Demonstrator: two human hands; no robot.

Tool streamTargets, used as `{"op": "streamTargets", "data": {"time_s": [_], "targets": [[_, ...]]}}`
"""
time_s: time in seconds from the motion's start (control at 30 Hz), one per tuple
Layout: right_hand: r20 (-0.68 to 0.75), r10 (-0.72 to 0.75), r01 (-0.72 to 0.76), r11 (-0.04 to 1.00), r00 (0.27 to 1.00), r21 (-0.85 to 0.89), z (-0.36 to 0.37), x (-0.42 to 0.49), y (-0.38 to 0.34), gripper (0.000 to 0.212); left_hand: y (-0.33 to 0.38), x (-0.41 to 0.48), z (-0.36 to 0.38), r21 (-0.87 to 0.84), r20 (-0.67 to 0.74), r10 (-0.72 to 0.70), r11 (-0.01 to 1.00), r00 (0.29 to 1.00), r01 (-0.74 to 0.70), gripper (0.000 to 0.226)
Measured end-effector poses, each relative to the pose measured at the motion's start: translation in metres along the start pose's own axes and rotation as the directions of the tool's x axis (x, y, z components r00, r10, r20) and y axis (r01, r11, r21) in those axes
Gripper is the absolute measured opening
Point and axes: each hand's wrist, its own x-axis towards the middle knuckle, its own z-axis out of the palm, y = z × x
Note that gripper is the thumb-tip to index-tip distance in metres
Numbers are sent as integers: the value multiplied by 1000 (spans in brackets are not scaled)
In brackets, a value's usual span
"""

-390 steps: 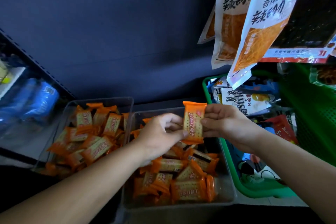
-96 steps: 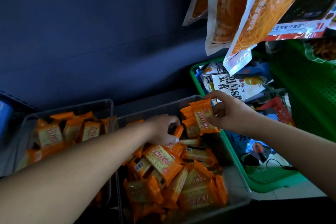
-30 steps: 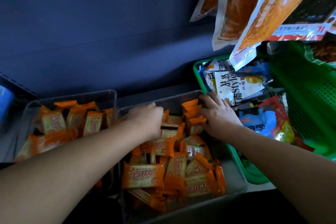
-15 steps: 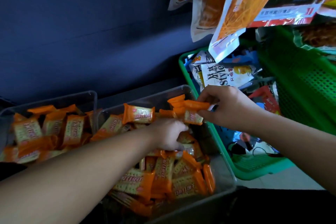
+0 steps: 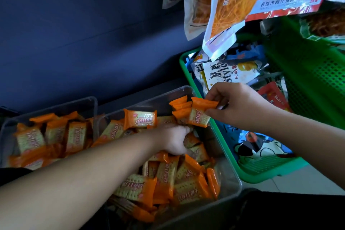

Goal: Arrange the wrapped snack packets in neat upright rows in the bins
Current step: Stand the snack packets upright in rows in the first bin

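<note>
Cracker packet (image 5: 200, 113), orange-wrapped, is pinched upright between the thumb and fingers of the right hand (image 5: 240, 106), just beside the short upright row (image 5: 180, 107) standing in the back right corner of the nearer clear bin (image 5: 231, 170). A second ago that hand lay flat on the row with nothing in it; half a second ago it had this packet by its top seam, and now the packet hangs a little further out, at the row's near end. That suggests the row is about to gain one more piece.

The left hand (image 5: 173, 140) has moved from the top of the pile into the middle of the bin, its fingers curled down among the loose packets (image 5: 168, 183); whether they grip one I cannot tell. Most of that heap lies flat or askew, so the bin is far from done.

The second clear bin (image 5: 74, 101) to the left holds partly standing packets. A green basket (image 5: 261, 173) of mixed snacks sits to the right, with hanging snack bags (image 5: 224, 5) above it.
</note>
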Motion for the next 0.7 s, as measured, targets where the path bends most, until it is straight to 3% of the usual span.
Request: {"op": "streamTargets", "data": {"time_s": [0.13,0.27,0.37,0.43,0.5,0.57,0.7], "targets": [[12,-5,5,1000,1000,4,2,0,-1,21,7,6,6,-169,66,-47,984,997,57,112],[21,14,-14,1000,1000,-10,1,3,-1,18,12,0,-4,-168,141,-54,983,989,77,100],[36,5,-4,1000,999,-29,3,3,0,18,10,-16,-9,-215,70,-16,976,997,30,89],[67,-2,9,994,998,-106,8,4,4,18,2,-29,-14,-246,15,-19,969,1000,22,69],[104,-19,42,975,994,-219,18,6,7,20,-7,-45,-23,-213,-60,-92,974,994,77,55],[135,-69,112,931,988,-347,31,9,9,24,-17,-63,-30,-217,-176,-183,966,967,143,59],[183,-141,222,788,973,-575,58,15,11,35,-42,-90,-26,-526,-285,-274,846,918,89,44]]}}
